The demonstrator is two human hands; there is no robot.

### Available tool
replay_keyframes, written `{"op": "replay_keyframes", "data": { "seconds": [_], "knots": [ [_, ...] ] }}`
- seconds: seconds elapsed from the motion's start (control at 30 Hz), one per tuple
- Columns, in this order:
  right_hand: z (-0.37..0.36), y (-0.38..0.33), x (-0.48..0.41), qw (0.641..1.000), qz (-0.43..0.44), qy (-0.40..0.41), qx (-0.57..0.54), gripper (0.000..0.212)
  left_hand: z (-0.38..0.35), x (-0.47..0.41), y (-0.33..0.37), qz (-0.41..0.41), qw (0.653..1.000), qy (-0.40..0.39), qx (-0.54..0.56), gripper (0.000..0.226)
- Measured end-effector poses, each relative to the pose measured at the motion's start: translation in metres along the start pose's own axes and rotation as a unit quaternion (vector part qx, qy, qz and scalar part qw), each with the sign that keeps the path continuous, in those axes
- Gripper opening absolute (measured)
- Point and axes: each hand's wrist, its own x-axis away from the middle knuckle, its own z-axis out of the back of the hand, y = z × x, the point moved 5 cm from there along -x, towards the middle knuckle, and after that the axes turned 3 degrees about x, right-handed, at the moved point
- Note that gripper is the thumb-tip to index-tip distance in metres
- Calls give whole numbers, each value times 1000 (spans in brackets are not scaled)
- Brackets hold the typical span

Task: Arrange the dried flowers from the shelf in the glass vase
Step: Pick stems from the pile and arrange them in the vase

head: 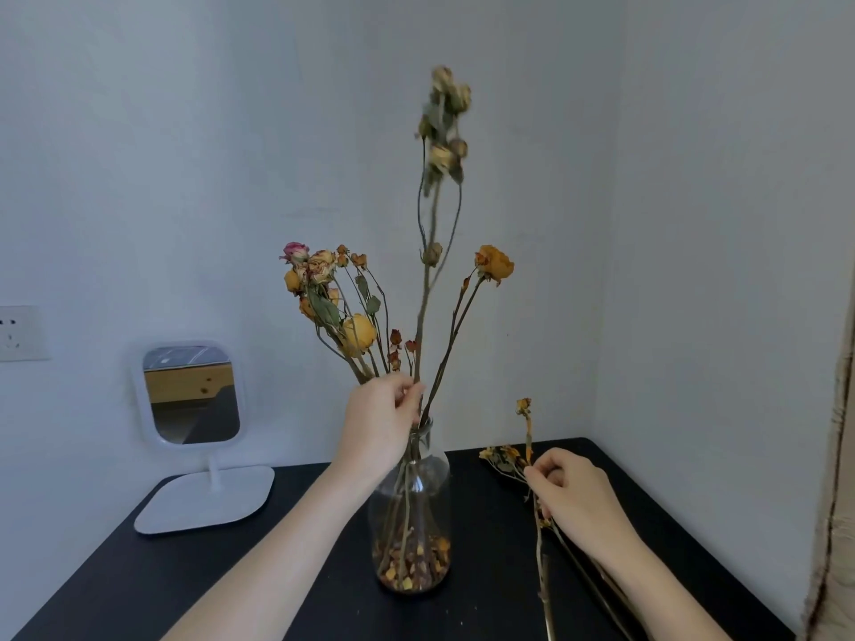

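Observation:
A clear glass vase (412, 515) stands in the middle of the black table (259, 580), with dried petals lying in its bottom. Several dried flowers rise from it: a cluster of yellow and pink roses (324, 293) on the left, one orange rose (495, 266) on the right. My left hand (379, 423) pinches a tall stem with pale buds (444, 127) just above the vase's neck. My right hand (578, 497) holds a small dried flower stem (527, 432) to the right of the vase. More loose dried stems (502, 458) lie on the table beside that hand.
A white standing mirror (194, 395) with a flat base sits at the back left of the table. A wall socket (21, 333) is on the left wall. White walls close in behind and to the right. A pale wooden edge (833, 501) borders the far right.

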Motion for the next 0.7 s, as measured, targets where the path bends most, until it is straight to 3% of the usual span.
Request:
{"op": "replay_keyframes", "data": {
  "seconds": [0.1, 0.3, 0.43, 0.57, 0.7],
  "knots": [
    [-1, 1, 0, 1000, 2, -2, 2, 7, -5, 5, -4, 34, 999, -3, 18, 2],
    [-1, 4, -1, 1000, 3, 0, 6, 8, -4, 0, 3, 16, 998, 43, 53, 12],
    [-1, 2, -1, 1000, 7, 5, 1, 9, -8, 0, 1, 33, 997, 28, 59, 15],
    [6, -9, -2, 997, 34, 30, -63, 10, -5, 20, 0, 11, 996, 51, 78, 36],
    [19, -30, -3, 981, 84, 68, -164, 9, -2, 62, -25, 24, 994, 107, 25, 33]
  ]
}}
